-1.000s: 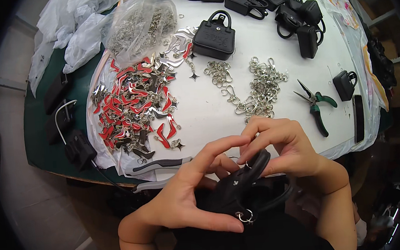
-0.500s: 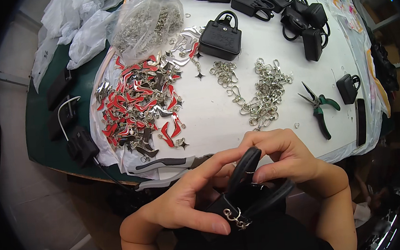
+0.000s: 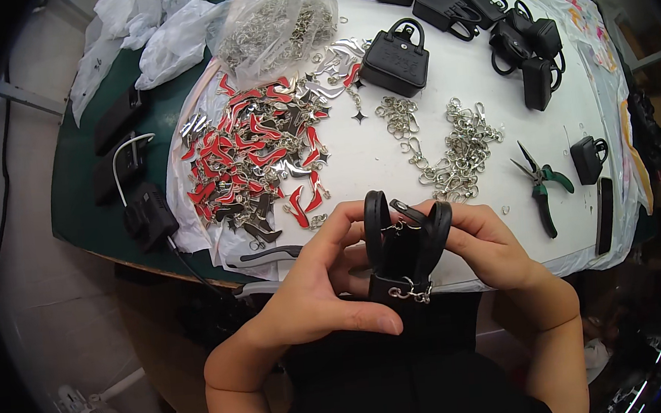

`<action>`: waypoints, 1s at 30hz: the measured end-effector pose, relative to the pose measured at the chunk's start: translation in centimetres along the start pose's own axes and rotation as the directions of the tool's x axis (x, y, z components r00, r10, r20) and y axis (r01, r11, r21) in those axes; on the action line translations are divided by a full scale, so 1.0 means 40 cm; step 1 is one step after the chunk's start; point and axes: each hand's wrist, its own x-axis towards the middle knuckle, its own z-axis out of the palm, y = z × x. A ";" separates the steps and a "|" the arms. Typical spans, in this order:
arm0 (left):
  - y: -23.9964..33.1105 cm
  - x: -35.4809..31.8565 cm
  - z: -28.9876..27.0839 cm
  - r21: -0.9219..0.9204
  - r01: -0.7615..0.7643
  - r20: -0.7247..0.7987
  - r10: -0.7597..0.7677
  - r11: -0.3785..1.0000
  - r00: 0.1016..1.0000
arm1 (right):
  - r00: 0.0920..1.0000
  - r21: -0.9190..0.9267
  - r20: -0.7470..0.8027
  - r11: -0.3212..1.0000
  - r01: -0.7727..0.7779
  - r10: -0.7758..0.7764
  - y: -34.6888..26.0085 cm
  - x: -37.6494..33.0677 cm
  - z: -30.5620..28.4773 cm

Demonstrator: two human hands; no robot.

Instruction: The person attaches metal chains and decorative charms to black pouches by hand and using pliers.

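Observation:
In front of my body, at the table's near edge, I hold a small black handbag [image 3: 381, 286]. Its top faces me, with two looped handles standing up and a dark opening between them. Silver chain links [image 3: 411, 292] hang at its near end, and more links show at the far end. My left hand [image 3: 314, 297] grips the bag from the left, thumb stretched along the near side, fingers partly hidden behind it. My right hand [image 3: 489, 244] holds the right side, next to the handle; its fingertips are mostly hidden.
Red and silver shoe-shaped charms [image 3: 252, 147] lie heaped left of centre, below a clear bag of metal hardware [image 3: 278, 28]. Silver clasps and chains [image 3: 462, 149] lie mid-table. Green-handled pliers [image 3: 542, 186] rest at right. Several black mini bags [image 3: 515, 40] sit at the back right.
The handbag has come up and turned, so its opening and both handles now face me more squarely. My right hand has shifted to the bag's right side. The view has swung slightly left.

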 end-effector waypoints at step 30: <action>-0.063 -0.110 0.017 0.668 -0.483 0.075 0.594 0.566 0.801 | 0.729 0.000 -0.345 0.776 0.630 -0.592 0.016 -0.018 0.139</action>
